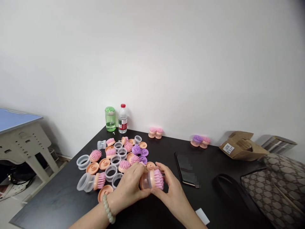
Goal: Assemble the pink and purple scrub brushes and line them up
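Between my two hands is a scrubbing brush [152, 180] with pink bristles, an orange collar and a clear body, lying on its side with the bristles to the right. My left hand [130, 186] closes round its clear end. Fingers and thumb of my right hand [170, 187] grip the bristle end. Left of my hands lies a spread of brush parts: pink bristle heads [95, 155], a purple bristle head [136, 149], clear plastic rings [111, 172] and orange round caps [92, 168]. Two pink brushes [155, 133] stand upright by the wall.
A green bottle [110, 119] and a water bottle [123, 119] stand at the back left. A purple and a pink brush [200, 141] stand by the wall. Rightward lie a phone [187, 168], a paper bag [240, 146], a metal canister [280, 144] and a patterned handbag [274, 184].
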A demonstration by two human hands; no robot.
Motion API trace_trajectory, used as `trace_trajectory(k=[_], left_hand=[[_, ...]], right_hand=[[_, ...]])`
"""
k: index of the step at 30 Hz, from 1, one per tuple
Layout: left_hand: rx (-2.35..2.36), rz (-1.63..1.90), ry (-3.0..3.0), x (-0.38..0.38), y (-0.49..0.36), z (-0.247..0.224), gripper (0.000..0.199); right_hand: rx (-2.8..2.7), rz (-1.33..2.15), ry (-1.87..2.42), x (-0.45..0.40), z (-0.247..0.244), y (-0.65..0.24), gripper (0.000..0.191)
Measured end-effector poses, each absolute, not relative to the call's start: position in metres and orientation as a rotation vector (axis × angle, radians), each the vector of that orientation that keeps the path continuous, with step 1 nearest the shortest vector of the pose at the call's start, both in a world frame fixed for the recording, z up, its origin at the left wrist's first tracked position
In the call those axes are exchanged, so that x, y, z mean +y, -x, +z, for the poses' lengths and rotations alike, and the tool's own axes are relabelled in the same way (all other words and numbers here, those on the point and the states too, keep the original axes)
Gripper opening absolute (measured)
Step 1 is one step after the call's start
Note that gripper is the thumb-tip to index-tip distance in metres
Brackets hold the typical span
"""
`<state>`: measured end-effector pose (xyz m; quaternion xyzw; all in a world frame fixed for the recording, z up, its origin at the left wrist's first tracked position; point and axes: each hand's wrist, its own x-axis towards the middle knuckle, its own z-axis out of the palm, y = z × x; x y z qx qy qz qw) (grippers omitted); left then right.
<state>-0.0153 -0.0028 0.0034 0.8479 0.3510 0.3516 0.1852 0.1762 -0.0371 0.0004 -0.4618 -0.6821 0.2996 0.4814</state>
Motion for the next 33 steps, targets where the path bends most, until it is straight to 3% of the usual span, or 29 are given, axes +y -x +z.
trace_trajectory(k=[3, 8, 14, 21, 28, 33], left_hand=[[0.993, 0.989, -2.429, -0.003, 0.015, 0.003, 0.027], [0.924, 1.025, -2.489, 0.000, 0.017, -0.002, 0.028], [0.873, 1.164, -2.471, 0.009, 0.017, -0.009, 0.022], [0.862, 0.776, -2.090, 0.003, 0.021, 0.018, 0.036], [0.492, 0.398, -1.272, 0.006, 0.032, 0.017, 0.047], [0.346, 0.307, -0.963, 0.008, 0.033, 0.002, 0.047]], right_hand=[[-1.668, 0.810, 1.147, -0.037, 0.002, -0.175, 0.044], [-1.657, 0.797, 1.158, -0.041, 0.012, -0.169, 0.063], [-1.700, 0.665, 1.237, -0.038, 0.017, -0.166, 0.047], [-1.737, 0.798, 1.029, -0.040, 0.022, -0.176, 0.047], [-1.936, 0.827, 0.791, -0.048, 0.027, -0.177, 0.039], [-2.038, 0.572, 0.572, -0.060, 0.029, -0.172, 0.014]])
